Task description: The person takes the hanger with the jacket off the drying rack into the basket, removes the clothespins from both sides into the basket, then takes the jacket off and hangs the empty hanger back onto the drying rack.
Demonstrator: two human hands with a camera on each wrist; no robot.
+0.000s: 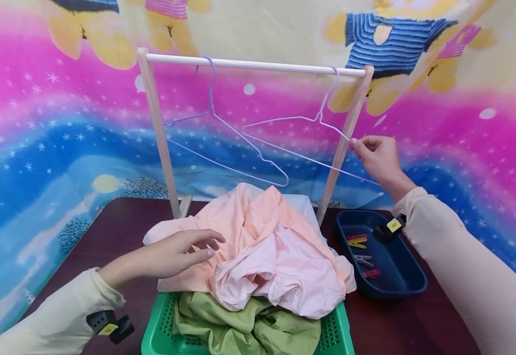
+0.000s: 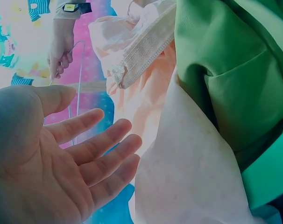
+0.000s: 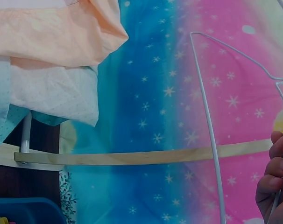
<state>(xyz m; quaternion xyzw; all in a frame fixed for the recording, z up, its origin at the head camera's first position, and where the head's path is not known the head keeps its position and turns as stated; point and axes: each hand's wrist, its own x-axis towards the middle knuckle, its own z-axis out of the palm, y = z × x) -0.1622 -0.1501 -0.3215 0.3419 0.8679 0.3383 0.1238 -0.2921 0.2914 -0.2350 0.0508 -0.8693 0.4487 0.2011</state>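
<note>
My right hand (image 1: 379,160) pinches the right shoulder of a pale wire hanger (image 1: 284,118), whose hook is over the white rod (image 1: 258,64) of a small wooden rack. In the right wrist view the curled fingers (image 3: 274,179) grip that hanger's wire (image 3: 208,112). A second, lilac hanger (image 1: 249,140) hangs on the rod further left. My left hand (image 1: 173,254) hovers over a heap of peach-pink cloth (image 1: 258,217), its fingers relaxed and holding nothing. From the left wrist view its palm (image 2: 53,172) faces the camera, beside the pink cloth with a zipper (image 2: 144,53).
Under the pink cloth, green fabric (image 1: 240,320) fills a green plastic basket (image 1: 151,335). A dark blue tray (image 1: 399,276) at the right holds several clothespins (image 1: 360,241). The rack's right post (image 1: 344,143) stands behind the hanger, and a printed curtain (image 1: 40,123) backs the table (image 1: 120,227).
</note>
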